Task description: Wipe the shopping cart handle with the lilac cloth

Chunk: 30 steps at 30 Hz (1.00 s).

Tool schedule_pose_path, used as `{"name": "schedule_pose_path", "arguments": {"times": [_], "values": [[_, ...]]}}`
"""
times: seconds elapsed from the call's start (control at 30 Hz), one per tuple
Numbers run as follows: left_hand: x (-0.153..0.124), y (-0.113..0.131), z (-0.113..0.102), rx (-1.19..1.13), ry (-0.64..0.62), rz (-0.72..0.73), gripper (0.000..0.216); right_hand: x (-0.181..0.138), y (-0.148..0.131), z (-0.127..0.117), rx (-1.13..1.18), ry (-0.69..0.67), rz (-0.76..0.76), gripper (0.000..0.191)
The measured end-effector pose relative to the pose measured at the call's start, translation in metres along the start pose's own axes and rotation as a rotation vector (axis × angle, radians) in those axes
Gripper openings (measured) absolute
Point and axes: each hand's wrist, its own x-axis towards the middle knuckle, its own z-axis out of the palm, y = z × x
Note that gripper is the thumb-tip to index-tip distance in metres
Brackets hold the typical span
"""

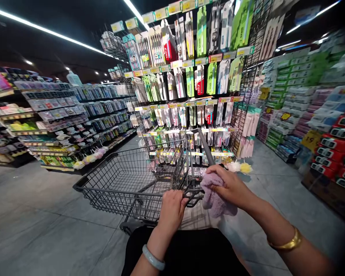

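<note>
A dark grey wire shopping cart (pixel 126 168) stands right in front of me, its basket stretching to the left with bare wire floor showing. My left hand (pixel 171 211) is closed around the cart's frame at its near side. On the right, my right hand (pixel 225 184) is closed on a fluffy lilac cloth (pixel 215 197), which hangs down below the fingers. That hand sits at the near end of the cart's handle bar (pixel 207 147); whether the fingers also grip the bar is hidden by the cloth.
A wire rack of packaged toothbrushes (pixel 189 84) rises just beyond the cart. Stocked shelves (pixel 60 115) run along the left. Stacks of packaged goods (pixel 293 96) and red packs (pixel 336 149) line the right. Grey tiled floor (pixel 60 234) surrounds the cart.
</note>
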Motion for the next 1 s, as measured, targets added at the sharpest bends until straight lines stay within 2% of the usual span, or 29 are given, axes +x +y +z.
{"name": "schedule_pose_path", "arguments": {"times": [0.17,0.3,0.37,0.5,0.53,0.6,0.67,0.8,0.87,0.97,1.0], "values": [[-0.018,-0.023,-0.01,-0.037,0.038,-0.014,0.041,0.012,0.003,-0.002,0.187,-0.119,-0.047,0.023],[-0.03,-0.038,-0.02,-0.069,0.055,-0.03,0.055,0.031,0.007,0.012,0.13,0.032,-0.092,0.031],[-0.035,-0.042,-0.028,-0.079,0.092,-0.049,0.056,0.037,-0.005,0.025,0.097,-0.011,-0.156,0.033],[-0.041,-0.029,-0.049,-0.062,0.328,-0.063,0.05,0.045,-0.033,0.045,0.127,-0.221,-0.275,0.027],[-0.04,-0.021,-0.055,-0.059,0.361,-0.039,0.051,0.048,-0.036,0.048,0.129,-0.25,-0.295,0.027],[-0.036,-0.002,-0.065,-0.065,0.34,0.054,0.051,0.054,-0.036,0.054,0.091,-0.246,-0.318,0.029],[-0.031,0.015,-0.073,-0.068,0.284,0.118,0.052,0.059,-0.032,0.063,0.004,-0.147,-0.29,0.033],[-0.026,0.028,-0.082,-0.062,0.227,0.03,0.053,0.075,-0.026,0.071,-0.133,0.04,-0.252,0.039],[-0.029,0.026,-0.084,-0.041,0.196,-0.007,0.057,0.09,-0.029,0.062,-0.167,0.166,-0.274,0.042],[-0.034,0.019,-0.087,-0.02,0.165,-0.026,0.062,0.112,-0.04,0.039,-0.177,0.461,-0.264,0.046],[-0.035,0.018,-0.088,-0.017,0.159,-0.032,0.062,0.116,-0.045,0.034,-0.159,0.517,-0.27,0.047]]}}
